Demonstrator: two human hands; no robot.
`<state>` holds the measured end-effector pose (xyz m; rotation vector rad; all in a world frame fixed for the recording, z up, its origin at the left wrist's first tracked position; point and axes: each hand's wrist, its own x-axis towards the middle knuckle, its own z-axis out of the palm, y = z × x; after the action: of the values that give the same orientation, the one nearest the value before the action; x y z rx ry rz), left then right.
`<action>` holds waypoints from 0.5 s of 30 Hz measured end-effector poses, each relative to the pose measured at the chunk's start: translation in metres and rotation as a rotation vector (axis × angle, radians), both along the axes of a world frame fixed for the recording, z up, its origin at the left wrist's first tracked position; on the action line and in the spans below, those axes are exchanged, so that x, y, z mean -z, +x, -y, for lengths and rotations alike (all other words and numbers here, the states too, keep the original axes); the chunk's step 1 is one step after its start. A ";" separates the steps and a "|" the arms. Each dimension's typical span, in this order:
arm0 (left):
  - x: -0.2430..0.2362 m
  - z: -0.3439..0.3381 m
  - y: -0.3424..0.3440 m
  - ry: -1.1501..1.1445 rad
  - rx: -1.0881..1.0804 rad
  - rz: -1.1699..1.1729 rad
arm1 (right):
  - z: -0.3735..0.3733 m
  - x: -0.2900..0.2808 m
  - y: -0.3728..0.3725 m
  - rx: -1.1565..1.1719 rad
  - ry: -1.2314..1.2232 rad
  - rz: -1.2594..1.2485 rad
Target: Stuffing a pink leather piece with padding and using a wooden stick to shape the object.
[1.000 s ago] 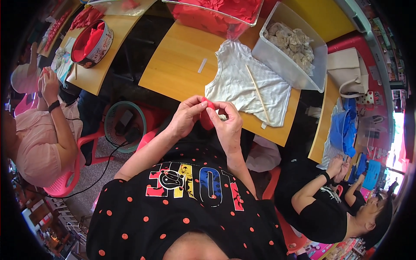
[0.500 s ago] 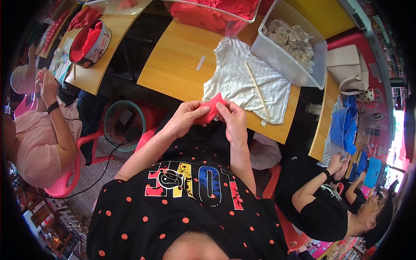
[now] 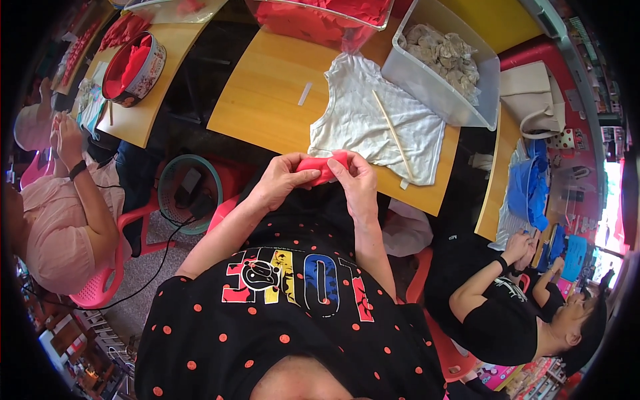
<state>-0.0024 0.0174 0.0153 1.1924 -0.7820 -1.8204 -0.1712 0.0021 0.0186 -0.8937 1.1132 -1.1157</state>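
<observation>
Both my hands pinch one small piece of red fabric [image 3: 321, 168] over the near edge of the table. My left hand [image 3: 283, 179] grips its left part with the thumb on top. The right end sits between the thumb and fingers of my right hand [image 3: 355, 180]. The cloth looks folded or rolled, and I cannot tell what it is made into. Just beyond my hands a white sleeveless shirt [image 3: 360, 113] lies spread flat, with a thin wooden stick [image 3: 393, 135] resting on it.
A clear bin of red fabric [image 3: 320, 27] and a clear bin of beige bundles [image 3: 490, 110] stand at the table's far side. A small white strip [image 3: 305, 94] lies on the wooden table [image 3: 253, 100]. Co-workers sit at left and right. A green basket [image 3: 217, 180] stands left.
The red fabric has gone from a wider, pointed shape to a narrower, folded one. My hands have shifted slightly, still holding it. The view has moved a little.
</observation>
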 end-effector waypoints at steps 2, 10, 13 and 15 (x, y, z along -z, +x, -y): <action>0.002 0.000 0.000 -0.048 0.025 0.045 | 0.001 0.006 -0.002 0.019 0.001 0.032; 0.004 -0.005 0.000 0.118 -0.137 -0.163 | 0.008 0.017 -0.010 0.074 0.021 0.042; 0.009 0.000 0.008 0.095 -0.181 -0.193 | 0.008 0.014 -0.012 0.045 0.161 0.180; 0.007 0.005 0.010 0.079 -0.179 -0.173 | 0.005 0.023 -0.015 -0.056 0.119 0.107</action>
<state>0.0072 0.0126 0.0082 1.0999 -0.4940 -1.7909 -0.1861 -0.0031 -0.0040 -0.7586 1.0489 -1.0282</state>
